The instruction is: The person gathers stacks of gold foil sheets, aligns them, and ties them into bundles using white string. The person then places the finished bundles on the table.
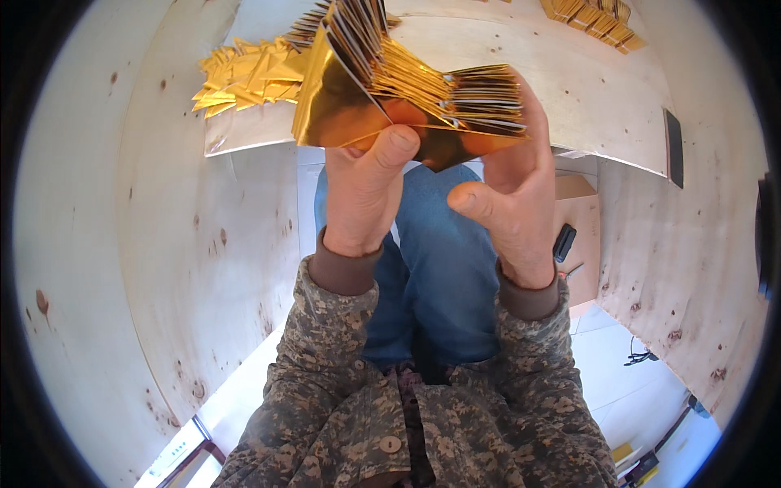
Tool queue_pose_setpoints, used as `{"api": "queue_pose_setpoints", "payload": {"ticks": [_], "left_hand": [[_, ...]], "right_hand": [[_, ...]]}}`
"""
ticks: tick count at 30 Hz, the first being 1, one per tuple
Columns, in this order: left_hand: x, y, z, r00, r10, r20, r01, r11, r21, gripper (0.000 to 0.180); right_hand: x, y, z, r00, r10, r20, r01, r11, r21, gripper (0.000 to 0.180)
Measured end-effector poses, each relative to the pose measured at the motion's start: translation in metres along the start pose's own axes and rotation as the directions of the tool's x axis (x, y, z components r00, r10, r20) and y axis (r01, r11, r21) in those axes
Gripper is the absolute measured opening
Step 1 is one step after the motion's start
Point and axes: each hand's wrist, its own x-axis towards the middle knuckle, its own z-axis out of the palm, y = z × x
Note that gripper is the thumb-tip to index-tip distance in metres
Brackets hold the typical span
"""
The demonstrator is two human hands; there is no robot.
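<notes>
head view: from my distant seat i see the left hand (362,191) clamped on a thick, fanned stack of folded, shiny gold foil pieces (415,85), its thumb pressed to the near face and its other fingers mostly hidden behind. the stack rises just beyond that thumb tip. the right hand (521,191) has its thumb spread well away from its fingers, which reach up along the stack's right end; i cannot tell whether they touch it. beyond the left fingers, to their left, a loose heap of folded gold foil pieces (252,77) lies on a pale wooden tabletop (598,106). beyond the right fingers, farther right, i see gold foil bundles (594,23) in a row.
</notes>
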Motion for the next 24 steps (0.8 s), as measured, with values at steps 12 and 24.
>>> {"api": "queue_pose_setpoints", "payload": {"ticks": [12,24], "left_hand": [[-0.068,0.044,0.011,0.995,0.097,-0.035,-0.1,0.989,-0.106,0.042],[-0.082,0.042,-0.004,0.994,0.01,0.105,0.014,0.975,-0.221,0.057]], "right_hand": [[-0.044,-0.036,0.061,0.998,0.004,0.07,-0.017,0.983,0.181,0.096],[-0.057,-0.039,0.059,0.988,-0.072,0.134,0.058,0.992,0.109,0.081]]}}
